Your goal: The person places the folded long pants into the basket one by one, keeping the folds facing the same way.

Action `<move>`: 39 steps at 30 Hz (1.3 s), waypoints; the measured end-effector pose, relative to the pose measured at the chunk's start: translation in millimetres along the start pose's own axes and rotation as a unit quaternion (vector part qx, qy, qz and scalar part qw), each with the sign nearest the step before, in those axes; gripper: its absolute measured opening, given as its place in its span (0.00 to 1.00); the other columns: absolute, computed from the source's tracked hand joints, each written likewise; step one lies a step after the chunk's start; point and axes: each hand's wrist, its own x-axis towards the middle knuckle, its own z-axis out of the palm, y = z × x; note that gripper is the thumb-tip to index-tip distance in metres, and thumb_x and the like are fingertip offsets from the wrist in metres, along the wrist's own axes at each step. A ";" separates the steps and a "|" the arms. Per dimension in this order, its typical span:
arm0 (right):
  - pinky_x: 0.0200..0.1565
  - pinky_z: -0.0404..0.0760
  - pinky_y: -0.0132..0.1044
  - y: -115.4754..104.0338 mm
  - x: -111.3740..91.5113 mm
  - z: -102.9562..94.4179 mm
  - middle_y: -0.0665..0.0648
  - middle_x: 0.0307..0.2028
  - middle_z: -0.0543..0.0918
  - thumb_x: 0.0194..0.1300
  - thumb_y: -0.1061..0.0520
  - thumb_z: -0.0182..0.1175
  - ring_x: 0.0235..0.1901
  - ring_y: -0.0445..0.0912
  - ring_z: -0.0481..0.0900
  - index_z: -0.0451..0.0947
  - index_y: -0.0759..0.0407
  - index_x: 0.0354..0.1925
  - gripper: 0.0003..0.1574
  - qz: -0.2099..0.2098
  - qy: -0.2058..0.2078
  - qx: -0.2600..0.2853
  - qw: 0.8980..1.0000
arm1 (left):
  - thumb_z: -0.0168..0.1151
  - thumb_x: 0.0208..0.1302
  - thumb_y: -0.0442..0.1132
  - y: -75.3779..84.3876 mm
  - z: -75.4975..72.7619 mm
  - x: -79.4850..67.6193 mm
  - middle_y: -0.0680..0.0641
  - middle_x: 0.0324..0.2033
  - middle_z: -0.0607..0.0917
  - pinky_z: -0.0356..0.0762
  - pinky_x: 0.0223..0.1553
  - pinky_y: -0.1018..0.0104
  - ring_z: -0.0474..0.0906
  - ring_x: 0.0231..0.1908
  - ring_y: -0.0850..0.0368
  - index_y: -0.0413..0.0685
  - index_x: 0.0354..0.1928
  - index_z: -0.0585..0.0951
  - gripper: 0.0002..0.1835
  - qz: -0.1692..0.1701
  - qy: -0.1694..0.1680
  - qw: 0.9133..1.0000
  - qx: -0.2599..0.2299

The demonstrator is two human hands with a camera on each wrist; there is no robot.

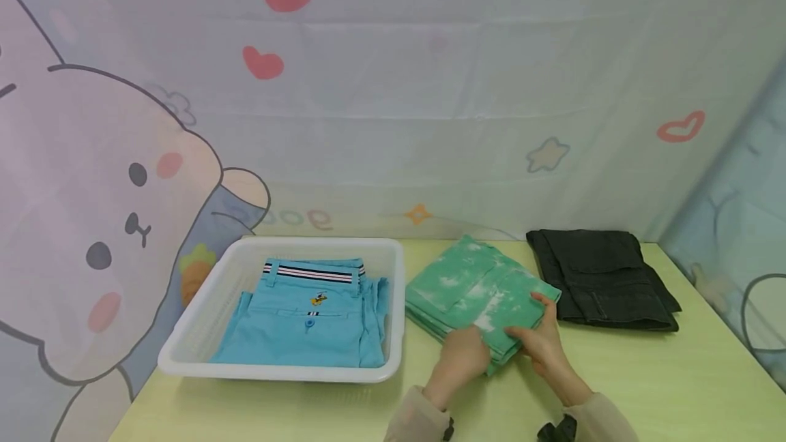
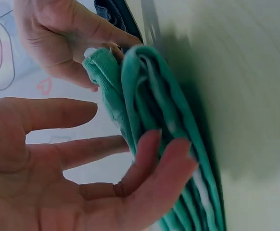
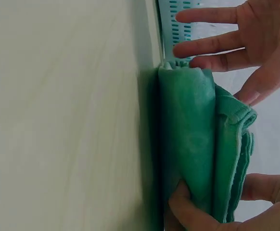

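Observation:
A folded green garment [image 1: 473, 285] with white tie-dye patches lies on the table between a basket and dark clothing. My left hand [image 1: 463, 357] is at its near left edge. In the left wrist view that hand [image 2: 106, 187] has its fingers spread, with fingertips at the layered folds. At the near right corner my right hand [image 1: 543, 336] grips the garment. The right wrist view shows the thumb and fingers of that hand [image 3: 260, 211] on either side of the cloth [image 3: 188, 130]. Part of the left hand's fingers is hidden in the head view.
To the left stands a white plastic basket [image 1: 276, 373] with folded blue shorts or trousers [image 1: 307, 333] in it. Folded black trousers [image 1: 608, 278] lie at the back right of the pale yellow-green table [image 1: 688, 387]. A printed curtain [image 1: 430, 87] hangs behind.

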 end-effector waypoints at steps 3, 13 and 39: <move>0.28 0.75 0.34 -0.8 0.7 -3.3 0.74 0.64 0.32 0.52 0.73 0.54 0.46 0.59 0.66 0.33 0.52 0.65 0.54 0.001 -0.002 -0.006 1.000 | 0.51 0.61 0.40 -0.9 -1.2 -0.5 0.42 0.29 0.81 0.73 0.25 0.60 0.76 0.29 0.49 0.41 0.38 0.79 0.11 -0.033 0.010 0.998 -0.045; 0.30 0.77 0.39 -4.5 1.6 -25.5 0.74 0.64 0.26 0.53 0.74 0.53 0.56 0.69 0.56 0.31 0.52 0.66 0.55 0.004 -0.047 -0.046 0.998 | 0.54 0.59 0.41 -12.4 4.1 4.7 0.29 0.45 0.73 0.73 0.25 0.56 0.69 0.40 0.35 0.43 0.41 0.80 0.12 -0.015 0.135 0.991 -0.016; 0.31 0.76 0.43 -9.2 4.6 -62.7 0.75 0.63 0.18 0.49 0.76 0.53 0.60 0.77 0.37 0.24 0.52 0.68 0.63 -0.041 -0.101 -0.147 0.983 | 0.54 0.60 0.48 -19.7 18.7 20.8 0.22 0.57 0.61 0.71 0.42 0.40 0.63 0.49 0.23 0.41 0.61 0.65 0.30 -0.128 0.092 0.987 -0.031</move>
